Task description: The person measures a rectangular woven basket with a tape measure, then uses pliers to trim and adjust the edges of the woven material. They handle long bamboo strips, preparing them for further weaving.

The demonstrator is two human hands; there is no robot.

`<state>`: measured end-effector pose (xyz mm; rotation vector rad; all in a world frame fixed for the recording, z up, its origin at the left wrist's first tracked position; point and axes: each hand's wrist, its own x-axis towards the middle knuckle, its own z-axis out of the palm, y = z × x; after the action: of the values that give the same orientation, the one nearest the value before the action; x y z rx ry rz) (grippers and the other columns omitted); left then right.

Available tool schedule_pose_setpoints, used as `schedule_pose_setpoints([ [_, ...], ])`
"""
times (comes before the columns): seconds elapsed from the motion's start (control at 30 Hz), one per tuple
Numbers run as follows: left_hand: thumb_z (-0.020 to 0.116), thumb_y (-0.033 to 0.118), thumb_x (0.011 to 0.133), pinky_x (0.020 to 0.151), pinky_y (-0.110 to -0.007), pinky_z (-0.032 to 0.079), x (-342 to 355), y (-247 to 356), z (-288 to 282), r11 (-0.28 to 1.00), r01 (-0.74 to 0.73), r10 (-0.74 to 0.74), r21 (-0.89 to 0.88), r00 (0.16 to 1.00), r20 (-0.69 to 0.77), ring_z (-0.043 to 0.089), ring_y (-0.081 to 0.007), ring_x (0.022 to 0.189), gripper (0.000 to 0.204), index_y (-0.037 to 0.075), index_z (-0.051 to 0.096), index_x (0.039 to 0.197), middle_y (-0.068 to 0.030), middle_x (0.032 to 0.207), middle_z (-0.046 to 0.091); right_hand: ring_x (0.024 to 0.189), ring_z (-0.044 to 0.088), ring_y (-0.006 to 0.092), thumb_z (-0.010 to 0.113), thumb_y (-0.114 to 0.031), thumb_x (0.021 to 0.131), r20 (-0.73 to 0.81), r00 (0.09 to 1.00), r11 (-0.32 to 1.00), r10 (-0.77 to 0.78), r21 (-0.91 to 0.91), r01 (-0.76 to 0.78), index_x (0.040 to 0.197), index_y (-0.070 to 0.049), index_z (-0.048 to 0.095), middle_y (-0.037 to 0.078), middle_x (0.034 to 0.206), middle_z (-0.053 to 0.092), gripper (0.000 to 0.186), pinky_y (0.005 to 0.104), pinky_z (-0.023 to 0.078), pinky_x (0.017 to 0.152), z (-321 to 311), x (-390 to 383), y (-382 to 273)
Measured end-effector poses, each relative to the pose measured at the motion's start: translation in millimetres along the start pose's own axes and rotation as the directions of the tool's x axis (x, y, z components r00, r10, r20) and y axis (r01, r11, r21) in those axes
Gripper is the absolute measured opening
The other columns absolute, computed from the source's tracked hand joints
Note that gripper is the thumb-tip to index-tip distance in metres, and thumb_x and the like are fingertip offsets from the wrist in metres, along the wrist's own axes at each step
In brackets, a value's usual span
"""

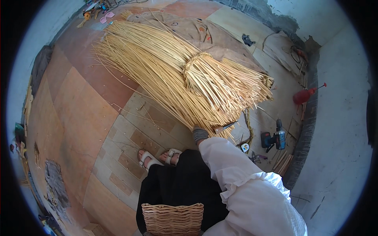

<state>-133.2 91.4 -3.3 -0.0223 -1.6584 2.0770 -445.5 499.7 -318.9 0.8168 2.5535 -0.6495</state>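
My right hand point(200, 134), in a grey glove and white sleeve, reaches to the near edge of a big heap of pale yellow wicker rods point(157, 82). It touches the rods there; most of its fingers are hidden or too small to read. Just right of it, a knife point(220, 128) with a wooden handle and dark blade rests on the rod ends. A braided band point(191, 65) ties the upper bundle of rods. On my lap stands a woven wicker basket point(173, 219), cut off by the lower edge. My left hand is out of view.
A blue-black cordless drill point(275, 137), a white tape measure point(245, 148) and a braided strand point(249, 126) lie to the right. Further back are a red spray bottle point(302, 96) and a brown cloth point(212, 35) under the rods. A wall point(338, 118) bounds the right side.
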Motion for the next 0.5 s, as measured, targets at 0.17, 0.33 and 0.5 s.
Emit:
schedule_pose_setpoints([
  [0.17, 0.046, 0.044, 0.093, 0.096, -0.042, 0.036, 8, -7, -6, 1.0, -0.022, 0.022, -0.01, 0.999, 0.033, 0.06, -0.0196, 0.101, 0.059, 0.015, 0.031, 0.141, -0.008, 0.111, 0.063, 0.088, 0.065, 0.0314, 0.055, -0.025, 0.083, -0.085, 0.996, 0.999, 0.027, -0.038, -0.031, 0.096, -0.008, 0.069, 0.018, 0.096, 0.067, 0.025, 0.0423, 0.051, 0.079, -8, 22, 4],
  [0.33, 0.038, 0.046, 0.095, 0.092, -0.037, 0.038, -4, 22, 15, 0.974, 0.183, -0.168, 0.132, 0.979, -0.118, 0.059, -0.01, 0.098, 0.048, 0.024, 0.041, 0.137, -0.0011, 0.118, 0.061, 0.093, 0.064, 0.0328, 0.058, -0.031, 0.076, 0.176, 0.976, 0.98, -0.125, -0.134, 0.15, 0.098, -0.008, 0.07, 0.022, 0.101, 0.064, 0.034, 0.0413, 0.051, 0.08, -40, 51, 5],
  [0.5, 0.038, 0.044, 0.095, 0.092, -0.035, 0.038, -20, 16, 6, 1.0, -0.004, 0.005, -0.031, 0.999, 0.048, 0.059, -0.0114, 0.098, 0.047, 0.026, 0.039, 0.139, -0.0027, 0.115, 0.062, 0.086, 0.064, 0.0362, 0.059, -0.044, 0.071, 0.194, 0.934, 0.938, -0.301, -0.118, 0.327, 0.092, -0.004, 0.069, 0.02, 0.091, 0.066, 0.046, 0.0413, 0.05, 0.078, -37, 17, -5],
])
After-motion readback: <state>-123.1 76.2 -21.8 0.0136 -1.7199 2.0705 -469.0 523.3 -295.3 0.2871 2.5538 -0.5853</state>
